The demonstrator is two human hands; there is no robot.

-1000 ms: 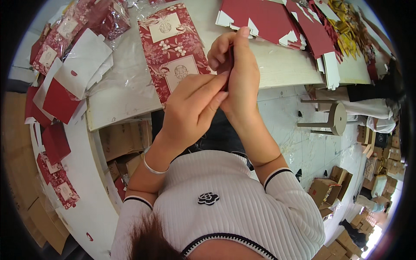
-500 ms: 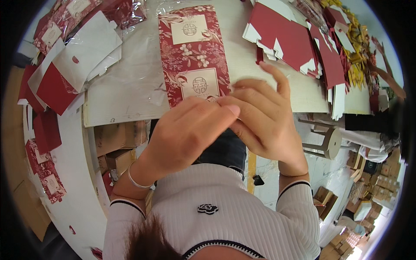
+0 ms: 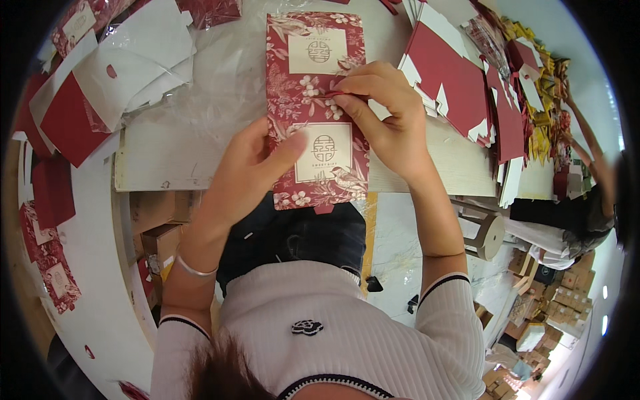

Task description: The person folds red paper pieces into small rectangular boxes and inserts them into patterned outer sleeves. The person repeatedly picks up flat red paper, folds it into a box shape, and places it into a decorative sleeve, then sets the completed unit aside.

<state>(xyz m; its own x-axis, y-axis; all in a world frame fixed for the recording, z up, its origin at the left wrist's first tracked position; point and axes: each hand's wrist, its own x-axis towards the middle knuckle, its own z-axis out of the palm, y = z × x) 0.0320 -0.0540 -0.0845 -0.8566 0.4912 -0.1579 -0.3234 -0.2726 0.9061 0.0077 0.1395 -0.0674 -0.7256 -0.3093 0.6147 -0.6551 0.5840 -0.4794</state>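
Lying flat on the near edge of the white table (image 3: 167, 160), a red flowered card sleeve (image 3: 317, 107) with two cream panels is under both hands, and its near end hangs a little over the table edge. The left hand (image 3: 243, 177) rests against the left side of the sleeve, with the thumb laid on the red print near the lower cream panel; the other fingers are stretched along the edge and they do not pinch anything. The right hand (image 3: 390, 117) comes from the right side, and its thumb and first fingers are pressed together on a small red strip (image 3: 337, 95) at the middle of the sleeve, between the two panels. On the far left of the table there are loose white and red card blanks (image 3: 120, 73), some under clear plastic. On the far right lies a stack of dark red flat cut cards (image 3: 453, 80), just beside the right hand. A thin silver bracelet (image 3: 193, 269) is around the left wrist. Brown cardboard boxes (image 3: 157, 233) stand under the table on the left, near the person's knees.
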